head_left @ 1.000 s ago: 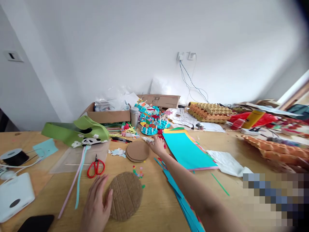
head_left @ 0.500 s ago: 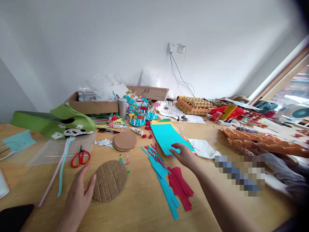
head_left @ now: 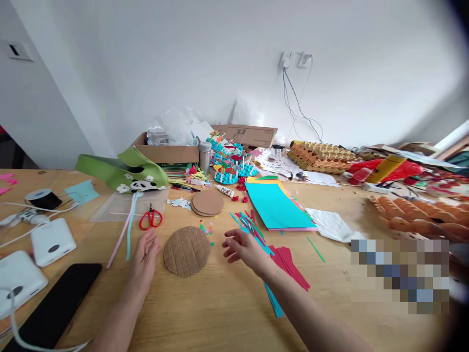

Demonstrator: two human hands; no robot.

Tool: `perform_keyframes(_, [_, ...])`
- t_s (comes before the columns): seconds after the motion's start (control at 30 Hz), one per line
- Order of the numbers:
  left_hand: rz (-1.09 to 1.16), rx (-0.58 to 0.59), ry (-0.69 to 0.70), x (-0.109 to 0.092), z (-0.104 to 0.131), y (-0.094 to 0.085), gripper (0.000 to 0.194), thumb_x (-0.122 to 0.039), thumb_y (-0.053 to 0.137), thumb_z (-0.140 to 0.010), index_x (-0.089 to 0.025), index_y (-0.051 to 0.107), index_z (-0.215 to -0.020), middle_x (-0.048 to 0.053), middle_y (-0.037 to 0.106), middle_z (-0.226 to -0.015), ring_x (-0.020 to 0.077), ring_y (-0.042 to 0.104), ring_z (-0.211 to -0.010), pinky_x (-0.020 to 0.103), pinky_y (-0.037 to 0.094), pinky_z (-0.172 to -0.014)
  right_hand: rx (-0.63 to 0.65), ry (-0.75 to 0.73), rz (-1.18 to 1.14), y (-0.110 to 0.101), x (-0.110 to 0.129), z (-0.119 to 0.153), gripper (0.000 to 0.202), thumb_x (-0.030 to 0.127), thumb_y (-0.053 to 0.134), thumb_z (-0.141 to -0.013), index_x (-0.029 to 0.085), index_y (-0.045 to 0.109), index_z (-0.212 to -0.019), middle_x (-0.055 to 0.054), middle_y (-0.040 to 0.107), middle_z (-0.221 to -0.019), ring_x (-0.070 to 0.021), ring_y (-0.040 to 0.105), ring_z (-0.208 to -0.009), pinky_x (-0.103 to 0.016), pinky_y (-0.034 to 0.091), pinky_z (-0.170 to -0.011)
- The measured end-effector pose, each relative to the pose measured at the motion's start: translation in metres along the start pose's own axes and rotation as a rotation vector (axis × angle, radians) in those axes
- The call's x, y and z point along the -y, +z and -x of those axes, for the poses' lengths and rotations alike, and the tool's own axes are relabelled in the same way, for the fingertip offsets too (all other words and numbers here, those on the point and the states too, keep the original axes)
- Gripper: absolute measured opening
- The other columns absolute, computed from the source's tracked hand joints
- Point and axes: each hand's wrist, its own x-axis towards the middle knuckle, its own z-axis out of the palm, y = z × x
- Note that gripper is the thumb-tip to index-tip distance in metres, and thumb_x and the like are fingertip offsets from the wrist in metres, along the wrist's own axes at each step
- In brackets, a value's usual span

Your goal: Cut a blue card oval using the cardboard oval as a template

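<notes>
A round corrugated cardboard disc (head_left: 187, 251) lies flat on the wooden table between my hands. My left hand (head_left: 145, 256) is just left of it, fingers apart and holding nothing. Over on the disc's right, my right hand (head_left: 244, 247) hovers with loosely curled fingers and nothing in them. It partly covers thin coloured paper strips (head_left: 252, 226). Dark red paper strips (head_left: 291, 269) and blue strips (head_left: 274, 299) lie beside and beneath my right forearm. Red-handled scissors (head_left: 150, 219) rest beyond my left hand. Smooth cardboard circles (head_left: 207, 202) are stacked behind the disc.
Blue paper sheets (head_left: 280, 205) lie right of centre beside a crumpled white tissue (head_left: 331, 225). A green felt bag (head_left: 122, 171) stands at back left. A black phone (head_left: 54, 308) and white chargers (head_left: 53, 242) are at left. Egg trays (head_left: 421, 215) sit at right.
My right hand has left the blue paper sheets and come left toward the cardboard disc. The view has turned left. A thin green strip now shows on the table right of the red strips.
</notes>
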Motion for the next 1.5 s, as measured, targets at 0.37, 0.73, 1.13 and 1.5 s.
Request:
perform_keyframes(0.37, [0.126,-0.05,-0.153,-0.018,0.007,0.001,0.019,-0.03,0.057,-0.08,-0.024,0.058,-0.098,0.009,0.048,-0.139,0.0286,0.045,-0.129,0.05,0.049,-0.095,-0.062,0.278,-0.372,0.051,-0.019,-0.004,0.034,0.028,0.063,-0.077,0.019,0.045,-0.104,-0.005,0.063,-0.092,-0.0182,0.068,-0.058,-0.028,0.052,-0.039])
perform_keyframes(0.73, [0.119,-0.057,-0.172,-0.024,0.009,0.001,0.023,-0.031,0.057,-0.08,-0.023,0.058,-0.101,0.01,0.046,-0.14,0.0303,0.047,-0.127,0.057,0.043,-0.1,0.038,0.22,-0.523,0.052,-0.034,-0.015,0.015,0.025,0.064,-0.078,0.013,0.058,-0.084,-0.003,0.065,-0.072,-0.0114,0.062,-0.049,-0.021,0.049,-0.039])
perform_keyframes(1.13, [0.111,-0.053,-0.164,-0.022,0.008,0.0,0.022,-0.033,0.057,-0.079,-0.024,0.059,-0.099,0.009,0.05,-0.135,0.0283,0.051,-0.123,0.054,0.045,-0.098,0.086,0.183,-0.499,0.056,-0.04,-0.018,0.036,0.037,0.082,-0.054,0.012,0.061,-0.07,0.0,0.063,-0.065,-0.009,0.058,-0.048,-0.019,0.047,-0.04])
perform_keyframes(1.5, [0.196,0.06,-0.22,-0.024,0.017,0.005,0.027,-0.034,0.063,-0.075,-0.022,0.061,-0.099,0.008,0.056,-0.127,0.0285,0.054,-0.117,0.054,0.043,-0.098,0.027,0.12,-0.381,0.043,-0.032,-0.006,0.028,0.038,0.073,-0.058,0.014,0.058,-0.059,0.002,0.058,-0.054,-0.0071,0.051,-0.04,-0.018,0.04,-0.036])
